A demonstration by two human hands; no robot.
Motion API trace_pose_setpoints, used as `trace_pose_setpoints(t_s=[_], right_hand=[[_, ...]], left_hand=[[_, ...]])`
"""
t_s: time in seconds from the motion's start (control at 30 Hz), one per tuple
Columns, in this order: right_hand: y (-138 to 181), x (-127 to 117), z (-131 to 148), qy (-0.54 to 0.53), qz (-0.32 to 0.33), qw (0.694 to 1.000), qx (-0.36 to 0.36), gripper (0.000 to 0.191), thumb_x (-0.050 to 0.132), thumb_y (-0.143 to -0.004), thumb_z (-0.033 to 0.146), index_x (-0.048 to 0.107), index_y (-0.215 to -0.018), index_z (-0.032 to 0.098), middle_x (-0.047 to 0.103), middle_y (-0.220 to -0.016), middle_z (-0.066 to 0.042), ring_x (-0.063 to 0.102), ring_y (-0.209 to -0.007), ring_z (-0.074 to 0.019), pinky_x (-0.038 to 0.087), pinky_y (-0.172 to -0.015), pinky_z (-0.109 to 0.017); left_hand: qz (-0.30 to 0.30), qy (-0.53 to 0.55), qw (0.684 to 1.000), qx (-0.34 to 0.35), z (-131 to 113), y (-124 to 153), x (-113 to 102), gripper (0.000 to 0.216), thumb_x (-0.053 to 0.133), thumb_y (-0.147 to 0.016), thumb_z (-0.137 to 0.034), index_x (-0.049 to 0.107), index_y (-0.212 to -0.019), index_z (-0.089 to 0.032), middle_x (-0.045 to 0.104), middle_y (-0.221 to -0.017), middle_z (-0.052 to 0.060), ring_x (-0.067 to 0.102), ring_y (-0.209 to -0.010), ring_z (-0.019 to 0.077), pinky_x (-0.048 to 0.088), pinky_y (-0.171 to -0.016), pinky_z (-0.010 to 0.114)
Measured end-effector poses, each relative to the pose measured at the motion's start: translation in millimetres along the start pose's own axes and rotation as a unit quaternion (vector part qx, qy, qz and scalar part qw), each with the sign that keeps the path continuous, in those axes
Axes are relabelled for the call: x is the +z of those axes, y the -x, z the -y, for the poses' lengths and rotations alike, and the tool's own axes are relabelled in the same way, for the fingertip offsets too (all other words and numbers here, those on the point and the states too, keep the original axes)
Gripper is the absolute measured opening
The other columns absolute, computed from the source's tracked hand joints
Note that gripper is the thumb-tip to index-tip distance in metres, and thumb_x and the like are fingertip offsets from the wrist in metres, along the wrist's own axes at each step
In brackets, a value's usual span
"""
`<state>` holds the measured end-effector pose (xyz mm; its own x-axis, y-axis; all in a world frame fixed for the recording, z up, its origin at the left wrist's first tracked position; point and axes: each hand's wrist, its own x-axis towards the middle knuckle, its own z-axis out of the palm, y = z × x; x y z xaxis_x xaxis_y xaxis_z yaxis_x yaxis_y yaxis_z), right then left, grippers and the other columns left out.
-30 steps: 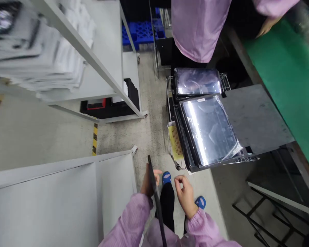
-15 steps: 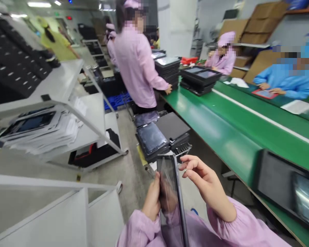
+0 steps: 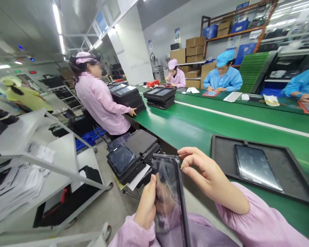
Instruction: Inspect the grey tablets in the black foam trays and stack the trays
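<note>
A dark tablet (image 3: pixel 169 219) with a glossy, reflective screen stands tilted in front of my body. My left hand (image 3: pixel 146 203) grips it by its left edge, thumb at the front and the other fingers hidden behind. Close to the tablet's upper right edge is my right hand (image 3: pixel 207 176), with thumb and index finger pinched together. Whatever lies between those fingertips, if anything, is too small to make out. To the right, a second tablet (image 3: pixel 257 168) lies face up in a black foam tray (image 3: pixel 222 156) on the green bench.
The green bench (image 3: pixel 193 120) runs along my right. Ahead, stacked black trays (image 3: pixel 150 145) with a tablet on top stand on a cart. A person in pink (image 3: pixel 100 99) stands beyond it. White shelving racks (image 3: pixel 64 151) are at left. Seated co-workers (image 3: pixel 222 77) work across the bench.
My view has swung right and up, bringing the tray with its tablet and more co-workers into sight. The tablet stays in my left hand; my right hand remains pinched near its edge.
</note>
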<state>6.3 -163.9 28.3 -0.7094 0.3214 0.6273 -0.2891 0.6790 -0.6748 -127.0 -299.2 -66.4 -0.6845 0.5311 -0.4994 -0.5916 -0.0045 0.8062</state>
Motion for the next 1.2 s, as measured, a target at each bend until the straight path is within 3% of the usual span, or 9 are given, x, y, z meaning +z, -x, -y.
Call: trace_pose_setpoints(t_s=[0.3, 0.67, 0.8, 0.9, 1.0, 1.1, 1.2], right_hand=[[7, -26, -2, 0.062, -0.014, 0.998, -0.004, 0.015, 0.042, -0.092, 0.016, 0.052, -0.081, 0.02, 0.058, -0.102, -0.009, 0.058, -0.095, -0.0154, 0.049, -0.082, -0.028], [1, -31, -8, 0.082, -0.005, 0.996, -0.019, 0.014, 0.043, -0.091, 0.013, 0.051, -0.082, 0.02, 0.058, -0.099, -0.007, 0.058, -0.089, -0.0132, 0.048, -0.077, -0.024], [-2, -35, -8, 0.081, 0.005, 0.997, -0.01, 0.015, 0.043, -0.09, 0.013, 0.052, -0.08, 0.02, 0.058, -0.098, -0.006, 0.059, -0.086, -0.0128, 0.048, -0.073, -0.023], [-8, -38, -11, 0.039, 0.02, 0.998, 0.034, 0.013, 0.047, -0.086, 0.015, 0.053, -0.075, 0.019, 0.059, -0.097, -0.006, 0.058, -0.08, -0.0128, 0.048, -0.063, -0.022], [-16, -41, -17, -0.068, 0.044, 0.987, 0.139, 0.001, 0.056, -0.078, 0.02, 0.055, -0.079, 0.02, 0.06, -0.088, -0.004, 0.058, -0.071, -0.0131, 0.047, -0.051, -0.02], [-20, -42, -24, -0.204, 0.077, 0.946, 0.238, 0.024, 0.061, -0.073, 0.025, 0.059, -0.096, 0.02, 0.058, -0.084, -0.001, 0.056, -0.059, -0.0118, 0.049, -0.043, -0.021], [-19, -42, -31, -0.287, 0.123, 0.905, 0.289, 0.036, 0.065, -0.072, 0.031, 0.062, -0.105, 0.018, 0.056, -0.074, 0.001, 0.055, -0.051, -0.0108, 0.051, -0.042, -0.023]], left_hand=[[0.005, -0.026, 1.0, 0.015, 2, 7, 23, 0.07, 0.08, -0.035, -0.067, 0.071, -0.079, -0.014, 0.07, -0.1, 0.014, 0.056, -0.114, 0.0331, 0.038, -0.107, 0.042], [0.032, -0.043, 0.998, 0.025, 4, 3, 21, 0.07, 0.074, -0.048, -0.071, 0.07, -0.089, -0.014, 0.07, -0.102, 0.013, 0.057, -0.111, 0.0315, 0.04, -0.103, 0.043], [0.021, -0.049, 0.998, 0.029, 4, 2, 24, 0.071, 0.074, -0.046, -0.071, 0.07, -0.087, -0.013, 0.07, -0.098, 0.013, 0.059, -0.108, 0.0321, 0.04, -0.103, 0.043], [0.016, -0.05, 0.998, 0.023, 3, 1, 28, 0.073, 0.076, -0.043, -0.071, 0.07, -0.085, -0.012, 0.07, -0.097, 0.014, 0.06, -0.106, 0.033, 0.042, -0.101, 0.043], [0.021, -0.041, 0.999, 0.026, 2, 0, 32, 0.072, 0.077, -0.04, -0.07, 0.069, -0.083, -0.012, 0.07, -0.099, 0.014, 0.06, -0.106, 0.0324, 0.042, -0.101, 0.04], [0.018, -0.036, 0.999, 0.025, 3, -1, 36, 0.072, 0.078, -0.037, -0.071, 0.069, -0.079, -0.012, 0.07, -0.098, 0.015, 0.06, -0.106, 0.0327, 0.043, -0.099, 0.039], [0.022, -0.042, 0.999, 0.014, 6, -2, 40, 0.076, 0.075, -0.036, -0.074, 0.069, -0.079, -0.011, 0.07, -0.096, 0.017, 0.061, -0.103, 0.0339, 0.044, -0.095, 0.039]])
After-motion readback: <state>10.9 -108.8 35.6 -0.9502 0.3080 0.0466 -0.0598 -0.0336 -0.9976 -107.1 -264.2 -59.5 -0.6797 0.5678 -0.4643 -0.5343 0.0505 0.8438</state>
